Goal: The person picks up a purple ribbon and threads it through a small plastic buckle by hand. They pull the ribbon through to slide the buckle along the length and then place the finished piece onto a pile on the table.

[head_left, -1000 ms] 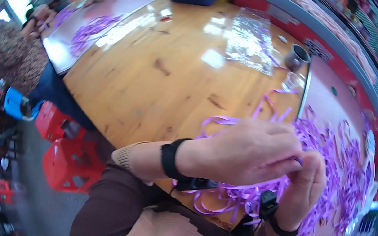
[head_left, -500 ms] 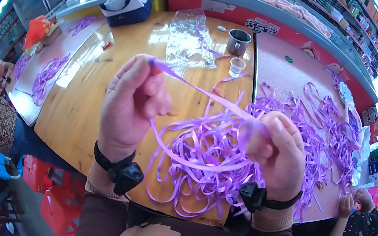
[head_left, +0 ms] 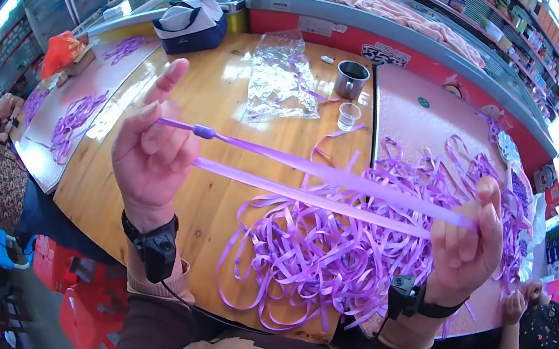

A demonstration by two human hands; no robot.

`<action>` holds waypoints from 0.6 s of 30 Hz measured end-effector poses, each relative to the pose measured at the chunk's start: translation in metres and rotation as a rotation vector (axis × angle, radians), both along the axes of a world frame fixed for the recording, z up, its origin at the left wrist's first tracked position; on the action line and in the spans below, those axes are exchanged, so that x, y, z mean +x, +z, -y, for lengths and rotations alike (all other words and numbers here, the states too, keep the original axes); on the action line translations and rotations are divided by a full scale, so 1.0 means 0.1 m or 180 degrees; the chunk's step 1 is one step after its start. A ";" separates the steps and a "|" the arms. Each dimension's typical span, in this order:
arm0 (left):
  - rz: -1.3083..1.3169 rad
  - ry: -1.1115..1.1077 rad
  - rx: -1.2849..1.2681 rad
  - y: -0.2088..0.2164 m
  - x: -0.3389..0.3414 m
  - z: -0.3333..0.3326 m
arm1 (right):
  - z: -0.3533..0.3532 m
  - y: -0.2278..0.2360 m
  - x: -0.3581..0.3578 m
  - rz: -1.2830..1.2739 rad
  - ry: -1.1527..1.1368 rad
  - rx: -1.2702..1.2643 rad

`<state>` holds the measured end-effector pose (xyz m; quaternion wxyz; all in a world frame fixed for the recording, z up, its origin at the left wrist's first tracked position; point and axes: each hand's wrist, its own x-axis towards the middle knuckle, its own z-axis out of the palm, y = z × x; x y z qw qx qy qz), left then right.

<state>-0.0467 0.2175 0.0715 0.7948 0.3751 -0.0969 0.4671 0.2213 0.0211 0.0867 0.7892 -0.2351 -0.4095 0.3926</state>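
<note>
A purple ribbon loop [head_left: 336, 176] is stretched taut between my two hands, above the table. A small darker purple clasp [head_left: 204, 132] sits on its upper strand, close to my left hand [head_left: 151, 157]. That hand is closed on the loop's left end, its index finger raised. At the other end, my right hand [head_left: 464, 245] has its curled fingers hooked in the loop, with the thumb side up. Below the strands lies a tangled heap of purple ribbons [head_left: 330, 273], which spreads to the right. Both wrists wear black strapped devices.
On the wooden table [head_left: 208, 236] lie a clear plastic bag [head_left: 281, 83], a metal mug [head_left: 352, 79] and a clear plastic cup [head_left: 348, 116]. A navy bag [head_left: 189, 27] stands at the far left. Other people's hands [head_left: 515, 304] show at both sides. Red stools [head_left: 87, 319] stand lower left.
My hands have moved apart, left hand leftward and right hand rightward. The slack ribbon loop is now pulled into two nearly straight strands, and its clasp shows beside my left hand.
</note>
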 end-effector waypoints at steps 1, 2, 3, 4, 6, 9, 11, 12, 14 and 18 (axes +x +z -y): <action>0.0008 -0.0124 0.0030 -0.01 0.00 0.00 | 0.02 -0.01 0.00 -0.0072 -0.0013 -0.0052; 0.0011 -0.0242 0.0060 -0.01 -0.01 0.01 | 0.05 0.00 0.00 -0.0118 -0.0074 -0.0030; -0.0002 -0.0196 0.0070 0.01 0.03 0.05 | 0.10 0.02 0.04 -0.0129 -0.0028 -0.0021; 0.0015 -0.0173 0.0120 0.03 0.05 0.09 | 0.12 0.01 0.07 -0.0069 0.0056 0.0103; 0.0017 -0.0129 0.0184 0.04 0.05 0.14 | 0.14 0.01 0.10 0.0000 0.0050 0.0223; -0.0003 -0.0131 0.0314 0.05 0.05 0.16 | 0.12 0.01 0.10 0.0130 0.0037 0.0287; -0.0107 0.0102 0.0156 0.05 0.05 0.20 | 0.11 -0.01 0.09 0.0071 0.0097 0.0140; -0.0210 0.0341 -0.0019 0.04 0.06 0.18 | 0.09 -0.03 0.09 0.0014 0.0163 -0.0024; -0.0441 0.0957 -0.0118 -0.02 -0.04 0.03 | -0.08 -0.04 -0.11 0.0506 -0.0519 -0.0425; -0.1857 0.3157 0.0612 -0.21 -0.74 -0.65 | -0.22 -0.04 -0.07 0.0884 -0.1146 -0.0725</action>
